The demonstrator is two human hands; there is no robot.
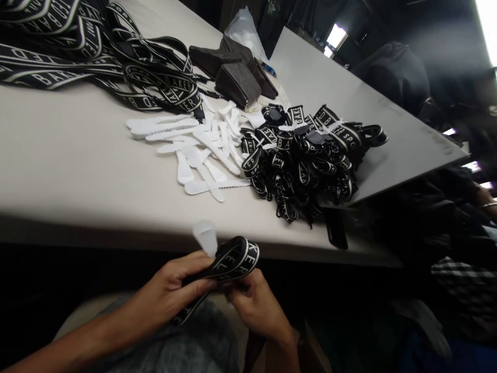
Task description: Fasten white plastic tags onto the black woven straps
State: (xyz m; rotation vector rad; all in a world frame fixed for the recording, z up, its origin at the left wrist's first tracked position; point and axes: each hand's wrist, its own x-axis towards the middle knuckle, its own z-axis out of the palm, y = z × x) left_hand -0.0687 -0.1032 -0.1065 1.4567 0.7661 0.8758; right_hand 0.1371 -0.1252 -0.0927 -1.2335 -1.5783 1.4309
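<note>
A black strap (232, 261) with white lettering is folded into a loop above my lap, its lower part trailing down to the left. My left hand (182, 285) is closed round the fold, thumb and fingers pinching it. A white plastic tie (205, 237) sticks up with its broad end above the left fingers. On the other side my right hand (258, 303) is closed at the underside of the loop, its fingertips partly hidden by the strap. More white toothed ties (209, 150) lie in a loose heap on the table (97, 171) beyond my hands.
Bundled lettered straps (303, 160) are piled at the table's near right edge. Long loose straps (155, 83) spread at the back left. Dark brown pouches (240, 72) and a clear plastic bag (245, 31) lie behind the ties. A grey tabletop (407, 140) adjoins on the right.
</note>
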